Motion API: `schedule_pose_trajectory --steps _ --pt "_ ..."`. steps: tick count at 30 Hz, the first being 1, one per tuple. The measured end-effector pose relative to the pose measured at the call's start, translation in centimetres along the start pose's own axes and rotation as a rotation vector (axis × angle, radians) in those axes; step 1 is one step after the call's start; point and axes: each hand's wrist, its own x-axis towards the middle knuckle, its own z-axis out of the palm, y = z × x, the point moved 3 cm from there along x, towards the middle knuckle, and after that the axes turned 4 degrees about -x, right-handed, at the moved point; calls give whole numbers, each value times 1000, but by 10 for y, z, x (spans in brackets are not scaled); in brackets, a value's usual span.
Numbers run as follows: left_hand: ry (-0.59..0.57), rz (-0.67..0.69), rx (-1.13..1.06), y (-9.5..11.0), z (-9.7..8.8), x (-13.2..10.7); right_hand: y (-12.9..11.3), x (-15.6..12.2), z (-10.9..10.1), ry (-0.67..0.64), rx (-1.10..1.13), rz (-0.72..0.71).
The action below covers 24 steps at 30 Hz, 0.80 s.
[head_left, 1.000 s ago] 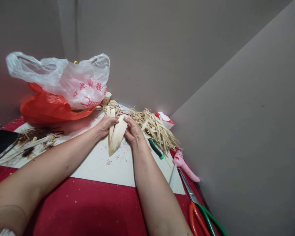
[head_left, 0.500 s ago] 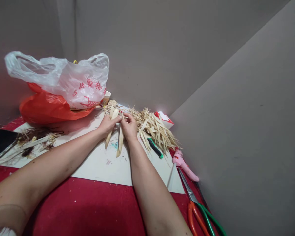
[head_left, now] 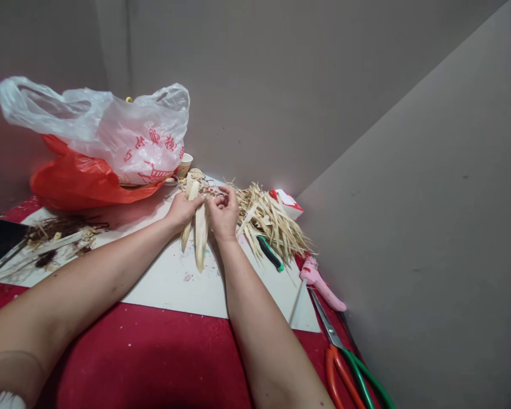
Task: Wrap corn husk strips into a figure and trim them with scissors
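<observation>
Fingers [head_left: 199,200] of the left hand pinch pale strips above a white board

The left hand [head_left: 182,211] has its thumb pressed close to the other fingers, gripping a long pale strip [head_left: 201,238] near its upper end. This strip hangs between the two hands, its pointed lower end towards the person. Just to its left, a second pale strip [head_left: 187,232] runs at a slant through the same grip, showing above and below the thumb.

The right hand [head_left: 222,218] is raised beside the long strip with its fingers curled and loosely parted. Its thumb and index finger come close to the strip's top, but whether they hold it cannot be told.

Beneath both hands lies the white board [head_left: 174,296], speckled with small stains, on a red desk [head_left: 166,358]. Beyond the right hand spreads a heap of dried strips [head_left: 276,221], with a black-and-green handle [head_left: 270,254] at its near edge. Further right are a pink tool [head_left: 321,284] and scissors [head_left: 332,335] with one orange and one green handle. At the back left, a white plastic bag [head_left: 140,142] with red print rests on a red bag [head_left: 79,182], near a paper cup [head_left: 186,165].
</observation>
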Motion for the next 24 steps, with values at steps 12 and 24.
schedule_pose_trajectory --steps 12,24 --pt "-75 13 77 -2 2 -3 10 12 -10 -31 91 12" --pt "-75 -45 -7 1 5 -4 15 8 1 -210 553 348"
